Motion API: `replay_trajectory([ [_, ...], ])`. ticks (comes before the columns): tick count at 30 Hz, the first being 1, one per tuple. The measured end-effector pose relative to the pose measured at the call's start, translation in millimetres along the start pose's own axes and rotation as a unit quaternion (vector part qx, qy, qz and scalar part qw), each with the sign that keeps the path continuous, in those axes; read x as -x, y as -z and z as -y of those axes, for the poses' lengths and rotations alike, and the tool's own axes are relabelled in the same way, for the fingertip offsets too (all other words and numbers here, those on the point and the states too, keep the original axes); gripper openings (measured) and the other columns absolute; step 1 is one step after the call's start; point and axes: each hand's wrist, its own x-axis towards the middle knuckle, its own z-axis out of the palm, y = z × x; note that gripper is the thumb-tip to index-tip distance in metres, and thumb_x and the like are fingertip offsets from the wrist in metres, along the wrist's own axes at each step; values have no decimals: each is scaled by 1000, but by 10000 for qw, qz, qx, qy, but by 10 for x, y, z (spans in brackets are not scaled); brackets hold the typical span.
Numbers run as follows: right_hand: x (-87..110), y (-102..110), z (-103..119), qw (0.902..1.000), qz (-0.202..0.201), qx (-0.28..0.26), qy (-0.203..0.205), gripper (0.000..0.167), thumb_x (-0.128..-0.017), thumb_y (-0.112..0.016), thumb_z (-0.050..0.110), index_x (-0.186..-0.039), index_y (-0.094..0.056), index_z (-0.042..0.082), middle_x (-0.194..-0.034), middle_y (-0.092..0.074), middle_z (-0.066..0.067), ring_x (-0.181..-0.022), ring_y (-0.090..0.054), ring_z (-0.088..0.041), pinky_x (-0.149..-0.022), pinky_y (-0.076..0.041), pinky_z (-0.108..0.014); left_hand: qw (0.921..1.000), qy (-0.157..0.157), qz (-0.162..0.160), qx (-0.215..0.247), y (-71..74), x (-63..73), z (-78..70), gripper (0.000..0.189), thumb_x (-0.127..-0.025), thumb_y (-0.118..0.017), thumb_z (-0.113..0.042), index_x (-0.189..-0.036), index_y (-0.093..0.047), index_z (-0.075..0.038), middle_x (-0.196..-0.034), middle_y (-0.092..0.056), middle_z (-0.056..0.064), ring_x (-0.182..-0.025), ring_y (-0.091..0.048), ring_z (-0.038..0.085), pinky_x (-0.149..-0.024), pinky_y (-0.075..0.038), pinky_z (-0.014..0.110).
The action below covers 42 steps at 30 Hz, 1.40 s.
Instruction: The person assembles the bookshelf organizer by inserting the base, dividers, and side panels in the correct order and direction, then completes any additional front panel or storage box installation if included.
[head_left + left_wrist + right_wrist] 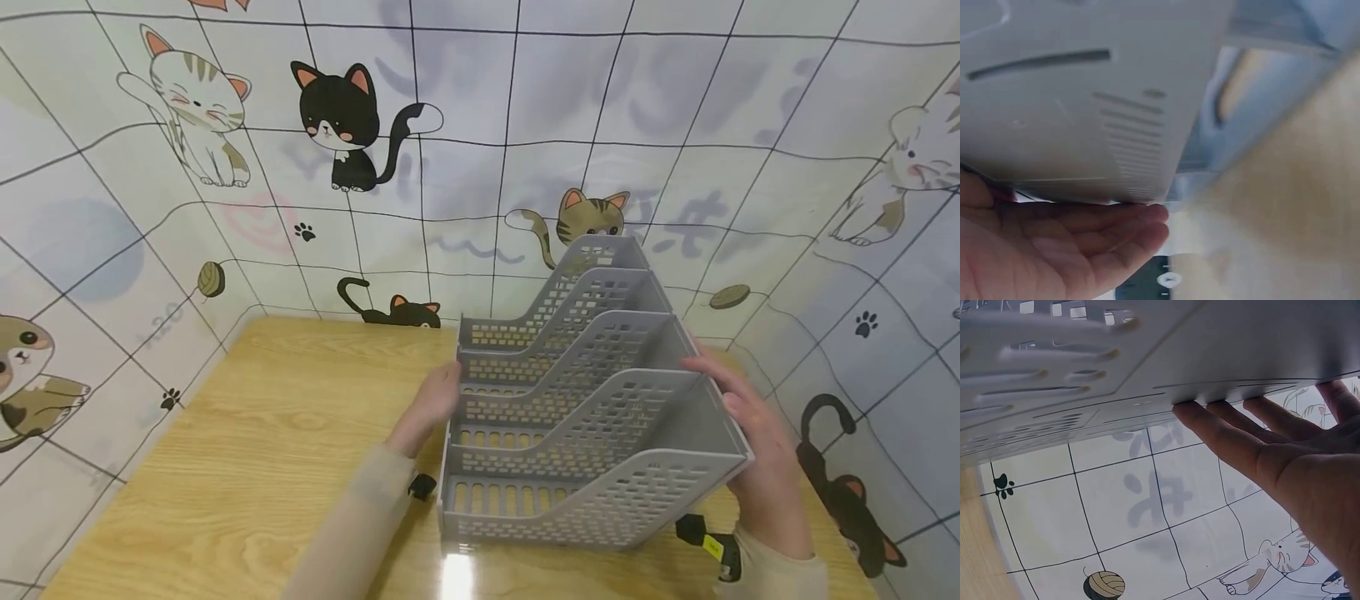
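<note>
A grey plastic file rack [630, 500] with several upright compartments and perforated, sloped dividers stands over the wooden table in the head view. My left hand [429, 404] holds its low left side. In the left wrist view the fingers [1104, 234] lie along the slotted outer panel [1054, 125]. On the tall right side, my right hand [765, 450] grips the wall, with a digit over the top edge. The right wrist view shows fingertips [1186, 407] against the smooth outer panel [1254, 344]. Part of each hand is hidden behind the rack.
The wood-grain table [277, 400] extends left and in front of the rack. A white wall covering [465, 108] with cartoon cats and grid lines rises behind and on both sides. Black straps with small devices [723, 550] sit at the wrists.
</note>
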Motion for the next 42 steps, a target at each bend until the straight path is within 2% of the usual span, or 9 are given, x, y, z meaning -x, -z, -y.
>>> replay_trajectory([
  [8, -6, 24, -11, 9996, 203, -77, 203, 53, -104, -14, -1, -149, -41, -10, -172, -15, -14, -158, -20, -27, -105, -46, -29, 9994, -195, -57, -278, -90, 8, 150, 60, -114, -16, -33, -149, -46, 5, -131, -64, 24, -134, -53, 43, -117, -37, 58],
  [13, -2, 15, -27, 9999, 47, 28, 136, 51, -105, -16, 0, -148, -42, -10, -171, -20, -15, -156, -25, -27, -104, -48, -29, 9996, -148, -97, -215, -104, 12, 182, 60, -114, -17, -36, -148, -49, 2, -117, -68, 18, -120, -62, 37, -111, -43, 57],
  [18, -5, 23, -35, 9999, 66, -125, 94, 52, -105, -15, 1, -149, -42, -9, -172, -18, -13, -155, -25, -28, -103, -49, -30, 9997, -29, -147, -211, -114, -3, 204, 60, -114, -20, -41, -152, -47, -3, -134, -63, 21, -133, -54, 40, -116, -36, 58],
  [20, -8, 26, -33, 9998, 62, -175, 50, 52, -106, -15, 2, -149, -42, -7, -172, -16, -12, -156, -21, -27, -105, -47, -28, 9998, -6, -116, -163, -102, -19, 202, 60, -114, -22, -43, -156, -43, -5, -148, -55, 21, -144, -44, 41, -121, -30, 58],
  [25, -15, 22, -32, 9999, -14, -119, -20, 51, -106, -17, 2, -148, -44, -8, -172, -17, -12, -157, -19, -27, -104, -46, -25, 9999, -69, 76, -111, -72, 28, 185, 62, -114, -22, -42, -160, -32, -3, -162, -38, 21, -152, -30, 41, -124, -22, 56],
  [28, -28, 29, -27, 9997, 110, -184, 121, 52, -105, -16, 2, -148, -44, -8, -172, -17, -14, -157, -20, -28, -106, -46, -27, 9991, -172, 106, -385, -82, 72, 173, 64, -114, -18, -40, -160, -27, 3, -164, -31, 23, -154, -25, 41, -125, -20, 55],
  [33, -41, 35, -7, 9996, 105, -206, 187, 52, -105, -16, 2, -149, -43, -8, -172, -17, -14, -156, -23, -28, -105, -47, -29, 9942, -229, -155, -1036, -105, 104, 122, 66, -114, -16, -39, -157, -29, 9, -162, -33, 26, -152, -29, 43, -124, -23, 55],
  [39, -22, -9, 18, 9998, -195, -56, 30, 49, -107, -21, 2, -150, -42, -10, -171, -23, -13, -154, -27, -26, -104, -48, -26, 9848, -153, -341, -1697, -97, 105, 84, 64, -114, -18, -38, -155, -36, 8, -156, -43, 27, -146, -40, 44, -121, -31, 55],
  [42, 12, -32, 60, 9989, -390, 242, -109, 48, -108, -23, 2, -152, -39, -10, -169, -28, -12, -148, -40, -21, -100, -52, -25, 9839, -134, -312, -1755, -83, 108, 86, 64, -114, -20, -37, -154, -36, 10, -156, -43, 29, -145, -40, 46, -121, -32, 55],
])
